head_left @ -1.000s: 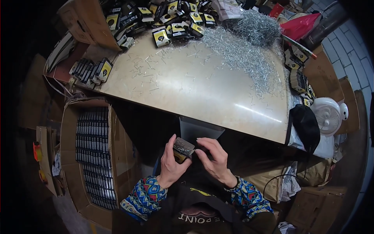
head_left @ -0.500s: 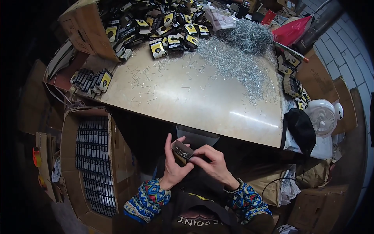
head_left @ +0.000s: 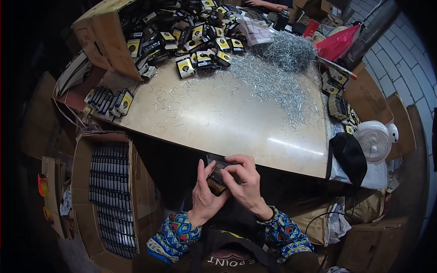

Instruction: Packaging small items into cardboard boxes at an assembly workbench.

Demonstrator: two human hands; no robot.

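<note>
My left hand [head_left: 205,199] cradles a small dark box [head_left: 215,184] in front of my body, just off the table's near edge. Its thumb lies along the near side and its fingers reach up the far left side. Over the box's right part bends my right hand [head_left: 247,183], thumb and fingertips closed on its upper end. Something thin and greyish shows between the fingertips, too small to make out. Part of the box is hidden by the fingers. On the table, bent metal pins [head_left: 268,79] lie in a wide spread, with a taller heap [head_left: 289,51] behind.
Black-and-yellow boxes [head_left: 185,67] are piled at the back beside a cardboard carton [head_left: 102,43]. Lower left, an open carton [head_left: 132,173] holds packed rows of boxes. A white fan [head_left: 374,141] and black bag [head_left: 348,157] stand right. Another person's hand [head_left: 256,3] shows at the far edge.
My right hand has shifted from the box's right end up over its top, fingers now more bent. The pins visible in the box are mostly covered. A person's hand appears at the back.
</note>
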